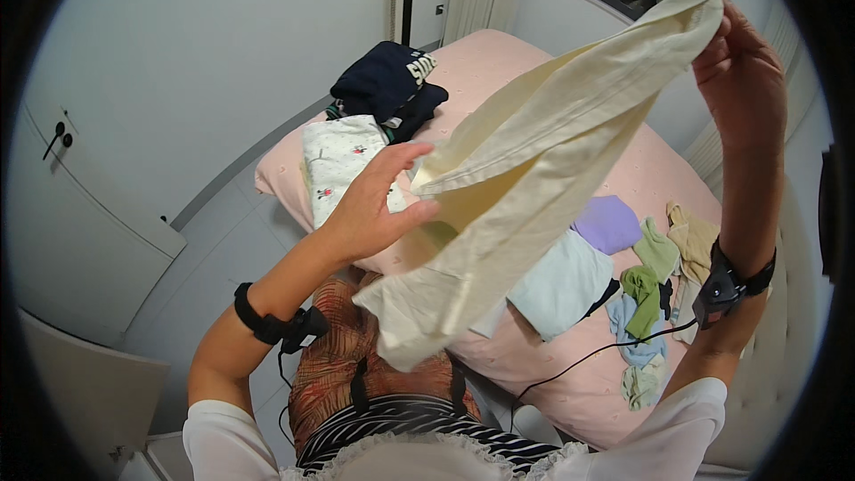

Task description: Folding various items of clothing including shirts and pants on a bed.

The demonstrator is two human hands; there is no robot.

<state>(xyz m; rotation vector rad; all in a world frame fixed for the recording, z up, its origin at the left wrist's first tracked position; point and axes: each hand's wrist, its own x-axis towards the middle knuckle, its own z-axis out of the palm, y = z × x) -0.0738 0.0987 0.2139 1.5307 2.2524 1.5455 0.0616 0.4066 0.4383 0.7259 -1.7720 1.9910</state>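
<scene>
High at the right, my right hand grips one end of a cream cloth garment. The garment hangs slantwise across the view, creased and with a long seam, its lower end over my lap. My left hand is raised beside the garment's left edge, thumb and fingers apart, holding nothing. Whether its fingertips touch the cloth I cannot tell. Behind that hand lies a folded white printed cloth on the pink-covered bed.
Dark navy clothes are piled at the bed's far left. On the right lie a light blue folded garment, a purple one and several small crumpled green items. A black cable trails from my right arm strap.
</scene>
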